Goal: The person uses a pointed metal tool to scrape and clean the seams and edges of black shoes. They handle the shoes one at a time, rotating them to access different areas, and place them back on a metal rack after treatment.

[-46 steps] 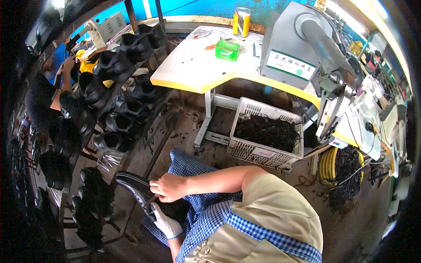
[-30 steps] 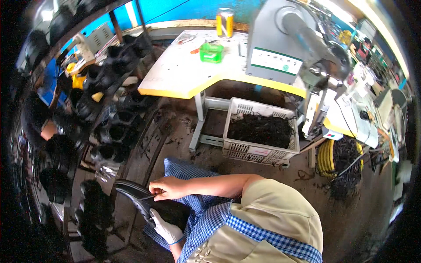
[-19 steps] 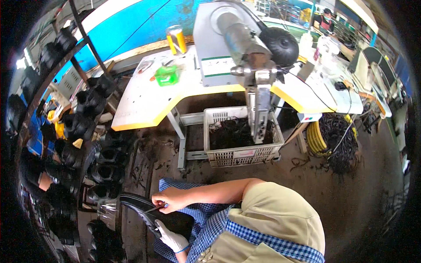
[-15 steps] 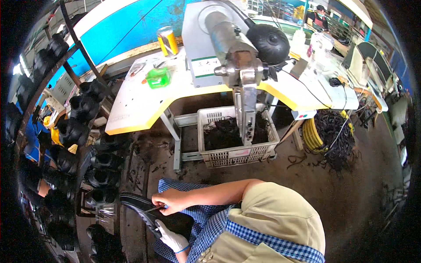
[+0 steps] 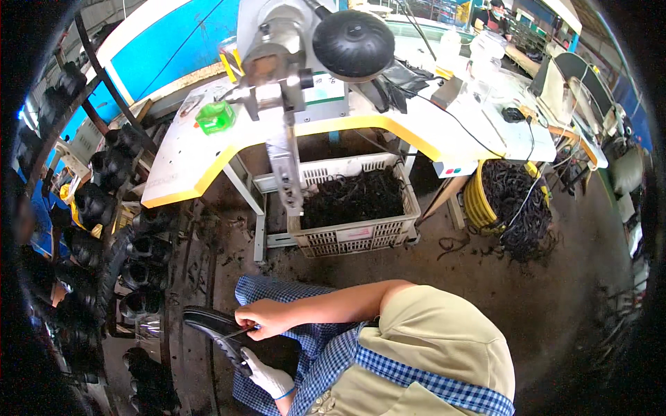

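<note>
Black shoe (image 5: 211,324) lies over the lap, long axis running upper-left to lower-right; bare right hand (image 5: 262,319) pinches a thin strip at its right edge, closed on it, gloved left hand (image 5: 267,378) closed under the shoe's lower end, nearer the body.

A glossy black leather shoe (image 5: 211,327) is held tilted, sole partly turned up, low beside a blue-checked lap.

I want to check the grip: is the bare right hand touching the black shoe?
Touching. In the head view the right hand lies against the black shoe, its fingers pinching a thin black strip at the shoe's edge.
</note>
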Demonstrator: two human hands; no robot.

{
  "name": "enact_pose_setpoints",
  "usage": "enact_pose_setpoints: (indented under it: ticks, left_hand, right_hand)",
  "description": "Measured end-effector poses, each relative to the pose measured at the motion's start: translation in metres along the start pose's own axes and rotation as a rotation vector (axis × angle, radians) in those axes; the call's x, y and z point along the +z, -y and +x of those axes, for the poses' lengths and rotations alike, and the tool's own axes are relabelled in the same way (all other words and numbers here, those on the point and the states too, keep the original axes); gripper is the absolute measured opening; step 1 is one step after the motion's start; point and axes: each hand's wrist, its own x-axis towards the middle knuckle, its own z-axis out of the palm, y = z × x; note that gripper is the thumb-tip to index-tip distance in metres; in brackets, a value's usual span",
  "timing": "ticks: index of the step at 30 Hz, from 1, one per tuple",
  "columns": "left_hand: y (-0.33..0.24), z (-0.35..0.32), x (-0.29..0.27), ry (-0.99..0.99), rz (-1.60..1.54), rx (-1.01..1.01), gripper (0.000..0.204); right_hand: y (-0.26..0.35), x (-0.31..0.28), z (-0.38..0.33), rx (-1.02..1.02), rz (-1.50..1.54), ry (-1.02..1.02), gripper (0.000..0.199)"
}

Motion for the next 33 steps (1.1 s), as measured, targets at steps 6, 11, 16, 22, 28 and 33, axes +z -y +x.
enact_pose_setpoints:
  ticks: [6,11,16,22,28,33]
  left_hand:
    - [-0.002,-0.015,-0.006,0.019,0.358,0.238,0.064]
    - [-0.001,-0.02,-0.003,-0.008,0.096,0.055,0.061]
    - [0.003,-0.021,0.0,0.013,0.011,0.01,0.061]
    - [-0.002,-0.02,0.003,0.023,0.119,-0.01,0.057]
    - [0.0,-0.025,0.014,-0.06,-0.326,-0.228,0.044]
    - [-0.055,-0.029,0.016,-0.088,-0.427,-0.379,0.045]
  right_hand:
    - [-0.005,0.012,-0.01,-0.011,0.021,-0.071,0.031]
    - [-0.007,0.022,-0.018,-0.007,0.023,-0.1,0.031]
    - [0.005,0.012,-0.028,-0.078,-0.196,-0.039,0.028]
    - [-0.002,0.007,-0.028,-0.309,-0.493,-0.053,0.018]
    - [0.011,0.001,-0.015,-0.251,-0.625,0.196,0.022]
    - [0.007,0.01,-0.018,-0.23,-0.66,0.198,0.031]
